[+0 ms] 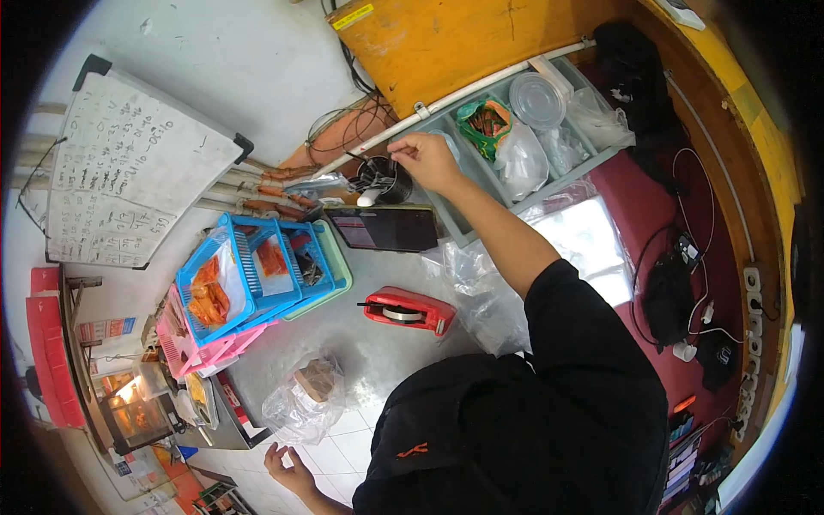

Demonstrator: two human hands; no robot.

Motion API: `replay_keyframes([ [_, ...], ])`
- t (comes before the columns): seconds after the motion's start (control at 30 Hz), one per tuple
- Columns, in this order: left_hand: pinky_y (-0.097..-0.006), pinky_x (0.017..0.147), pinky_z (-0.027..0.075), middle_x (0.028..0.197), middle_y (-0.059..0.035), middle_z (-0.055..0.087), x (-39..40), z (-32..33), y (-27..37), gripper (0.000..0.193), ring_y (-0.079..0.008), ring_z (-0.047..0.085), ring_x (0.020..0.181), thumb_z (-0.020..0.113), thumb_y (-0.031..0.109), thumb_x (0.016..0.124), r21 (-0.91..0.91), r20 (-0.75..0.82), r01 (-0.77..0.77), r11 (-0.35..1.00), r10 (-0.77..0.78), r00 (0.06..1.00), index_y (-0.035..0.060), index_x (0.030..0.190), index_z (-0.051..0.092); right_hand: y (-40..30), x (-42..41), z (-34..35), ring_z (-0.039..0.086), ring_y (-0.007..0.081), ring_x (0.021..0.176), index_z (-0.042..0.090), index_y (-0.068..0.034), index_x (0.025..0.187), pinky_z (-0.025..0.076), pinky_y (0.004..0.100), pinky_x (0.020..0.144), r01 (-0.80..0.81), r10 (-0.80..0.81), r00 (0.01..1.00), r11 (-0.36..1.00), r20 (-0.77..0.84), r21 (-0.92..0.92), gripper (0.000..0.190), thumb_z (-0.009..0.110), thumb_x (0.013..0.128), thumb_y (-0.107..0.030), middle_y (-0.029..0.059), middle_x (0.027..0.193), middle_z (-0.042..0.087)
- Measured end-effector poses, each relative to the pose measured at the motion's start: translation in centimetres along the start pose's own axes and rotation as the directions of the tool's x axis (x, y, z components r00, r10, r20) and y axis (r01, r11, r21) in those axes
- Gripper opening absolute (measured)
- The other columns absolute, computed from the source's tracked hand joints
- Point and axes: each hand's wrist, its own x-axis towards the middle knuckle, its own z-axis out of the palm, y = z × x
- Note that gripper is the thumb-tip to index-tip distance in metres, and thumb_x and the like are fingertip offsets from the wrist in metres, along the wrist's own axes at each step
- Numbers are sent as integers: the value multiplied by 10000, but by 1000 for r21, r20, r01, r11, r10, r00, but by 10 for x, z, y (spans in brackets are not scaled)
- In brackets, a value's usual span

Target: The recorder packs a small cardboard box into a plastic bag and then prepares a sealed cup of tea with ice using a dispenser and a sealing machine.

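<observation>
My right hand (425, 159) is raised beside a black pen cup (393, 187), thumb and fingertips close together; whether something small is between them I cannot tell. Low at the left, my left hand (290, 471) is empty with curled, spread fingers, just below a clear plastic bag (293, 405) holding a brown package (317, 380). A red tape dispenser (434, 315) lies on the grey metal table (380, 273), a dark pen-like stick at its left end. Behind it a tablet (393, 228) leans near the pen cup.
Blue plastic baskets (257, 302) with orange-red packets stand at left, over a pink basket (225, 347). A grey divided tray (470, 225) holds plastic bags and round lids (536, 100). Loose clear plastic (479, 290) lies beneath my right arm. A written-on whiteboard (135, 167) hangs left.
</observation>
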Motion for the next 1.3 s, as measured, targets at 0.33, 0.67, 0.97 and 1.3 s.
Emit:
replay_keyframes([
  [0.33,-461,895,411,1096,-160,606,85,37,139,136,-344,544,1016,665,77,797,-49,-191,-535,844,517,834,26,911,611,-158,-39,-52,622,154,718,664,13,878,493,273,637,527,-453,828,829,-329,186,110,690,780,54,108,854,666],
  [0.67,-377,636,472,901,-188,621,73,97,300,218,-317,609,739,612,197,881,-647,150,-470,600,705,694,-14,935,621,-196,-156,-6,595,88,791,619,-2,993,481,242,691,-337,67,931,533,358,776,149,662,851,13,48,902,616],
  [0.97,-226,507,331,621,2,512,63,113,303,330,-64,443,558,555,265,972,-820,367,88,566,401,839,49,728,496,-173,-175,-6,470,25,727,549,2,879,412,217,596,-444,162,858,713,488,543,111,602,917,-88,-11,785,540],
  [1.3,-191,457,318,600,27,482,62,107,324,261,-30,399,484,508,211,997,-860,433,227,457,416,800,81,777,458,-174,-178,-6,446,23,728,507,-18,920,405,200,628,-453,206,875,669,438,590,91,506,972,-93,-25,807,493],
])
